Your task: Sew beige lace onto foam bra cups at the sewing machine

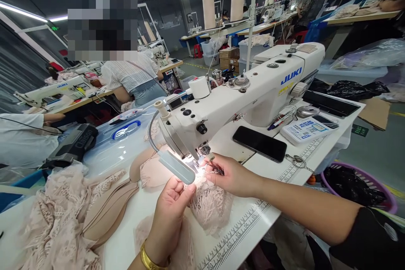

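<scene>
Lace piece (pixel 210 204) under hands; purple basket (pixel 363 175) holds black fabric (pixel 354 183).

Needle area hidden behind lamp head (pixel 177 167); glare washes detail.

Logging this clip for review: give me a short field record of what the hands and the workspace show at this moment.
setting: garment workshop, rows of sewing tables, other people seated behind
machine: white JUKI sewing machine, gooseneck lamp lit over the needle area
left hand: left hand pinches pink lace fabric just in front of the lamp, gold bracelet at the wrist
right hand: right hand holds the lace at the needle, fingers closed on it
on table: black phone, stacked beige bra cups, printed ruler along the table edge
</scene>
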Motion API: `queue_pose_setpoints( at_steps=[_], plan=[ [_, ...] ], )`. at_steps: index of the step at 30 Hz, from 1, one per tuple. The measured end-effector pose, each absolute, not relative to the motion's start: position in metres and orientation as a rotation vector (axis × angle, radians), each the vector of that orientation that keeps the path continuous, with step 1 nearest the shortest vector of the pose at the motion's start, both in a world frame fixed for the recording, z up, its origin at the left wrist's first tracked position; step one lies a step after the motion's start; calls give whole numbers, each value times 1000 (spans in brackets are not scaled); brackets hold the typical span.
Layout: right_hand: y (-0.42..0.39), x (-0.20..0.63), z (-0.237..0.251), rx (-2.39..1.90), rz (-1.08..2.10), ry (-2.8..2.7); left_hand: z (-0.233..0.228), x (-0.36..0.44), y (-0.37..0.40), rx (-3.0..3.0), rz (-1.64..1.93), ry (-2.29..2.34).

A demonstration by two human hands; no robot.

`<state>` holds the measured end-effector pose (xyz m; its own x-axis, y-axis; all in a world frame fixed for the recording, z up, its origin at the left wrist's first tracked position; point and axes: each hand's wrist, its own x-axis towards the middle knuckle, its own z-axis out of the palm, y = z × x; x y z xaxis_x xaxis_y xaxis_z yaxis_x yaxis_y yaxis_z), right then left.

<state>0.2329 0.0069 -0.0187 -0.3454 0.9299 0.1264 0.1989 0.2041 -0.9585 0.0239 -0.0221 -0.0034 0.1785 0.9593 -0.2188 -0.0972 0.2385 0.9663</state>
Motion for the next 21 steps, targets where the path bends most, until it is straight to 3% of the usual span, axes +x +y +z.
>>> queue_pose_setpoints(
  at_steps=[9,21],
  plan=[
    [0,231,-24,-937,644,-1927,-1,30,-23,1029,1012,1120],
    [2,230,-24,-903,720,-1941,0,36,-23,1042,994,1151]
  ],
)
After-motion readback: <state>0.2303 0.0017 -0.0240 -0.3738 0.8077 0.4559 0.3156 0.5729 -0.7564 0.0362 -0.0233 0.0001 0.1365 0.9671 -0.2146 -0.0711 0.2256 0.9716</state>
